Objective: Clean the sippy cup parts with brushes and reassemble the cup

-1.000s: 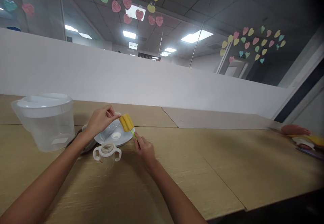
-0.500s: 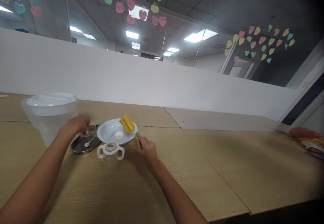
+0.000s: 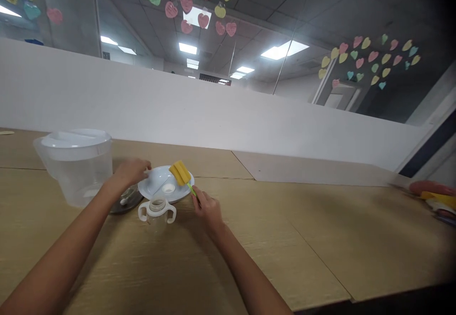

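Observation:
My right hand (image 3: 207, 209) is wrapped round the green handle of a bottle brush (image 3: 180, 173) with a yellow sponge head, which is over the right side of a white bowl (image 3: 154, 186). A small white ring-shaped part (image 3: 168, 188) lies in the bowl. My left hand (image 3: 133, 171), slightly blurred, hovers by the bowl's left rim, fingers a little apart and nothing visible in them. Below it, a round metal tray (image 3: 125, 205) is partly hidden by the forearm. In front of the bowl stands a clear baby bottle (image 3: 157, 217) with two white handles, its mouth uncovered.
A translucent lidded pitcher (image 3: 80, 167) stands left of the tray. Along the back of the wooden table (image 3: 270, 239) runs a low white wall (image 3: 199, 110) with glass above it. Some coloured items (image 3: 432, 191) lie at the far right edge.
My left hand has moved right, from the clear piece on the metal tray to the bowl's left rim. The right hand and brush stay nearly in place.

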Demonstrator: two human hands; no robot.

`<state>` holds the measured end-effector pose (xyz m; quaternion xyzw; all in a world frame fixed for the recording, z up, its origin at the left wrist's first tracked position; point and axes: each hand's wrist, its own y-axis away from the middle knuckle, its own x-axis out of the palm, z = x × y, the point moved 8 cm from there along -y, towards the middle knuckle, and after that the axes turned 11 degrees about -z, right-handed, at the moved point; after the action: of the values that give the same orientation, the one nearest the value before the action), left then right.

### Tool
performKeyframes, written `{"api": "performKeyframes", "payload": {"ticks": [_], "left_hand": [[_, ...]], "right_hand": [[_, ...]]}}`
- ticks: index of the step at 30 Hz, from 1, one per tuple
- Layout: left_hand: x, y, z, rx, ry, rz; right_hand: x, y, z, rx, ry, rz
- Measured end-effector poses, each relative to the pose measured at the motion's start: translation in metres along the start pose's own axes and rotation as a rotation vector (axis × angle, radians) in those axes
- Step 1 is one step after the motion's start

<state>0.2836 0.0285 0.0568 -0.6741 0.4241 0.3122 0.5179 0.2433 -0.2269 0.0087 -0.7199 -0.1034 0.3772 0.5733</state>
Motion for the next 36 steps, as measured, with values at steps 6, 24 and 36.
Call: {"api": "performKeyframes", "payload": {"ticks": [6, 24, 36], "left_hand": [[0.045, 0.017, -0.066, 0.120, 0.171, 0.159], [-0.022, 0.013, -0.083, 0.026, 0.900, -0.057], [-0.043, 0.011, -0.080, 0.105, 0.929, -0.269]], "right_hand": [[-0.004, -0.001, -0.001, 0.005, 0.000, -0.014], [-0.001, 0.000, -0.013, 0.165, -0.072, 0.026], [-0.012, -0.002, -0.012, 0.219, -0.228, -0.075]]}}
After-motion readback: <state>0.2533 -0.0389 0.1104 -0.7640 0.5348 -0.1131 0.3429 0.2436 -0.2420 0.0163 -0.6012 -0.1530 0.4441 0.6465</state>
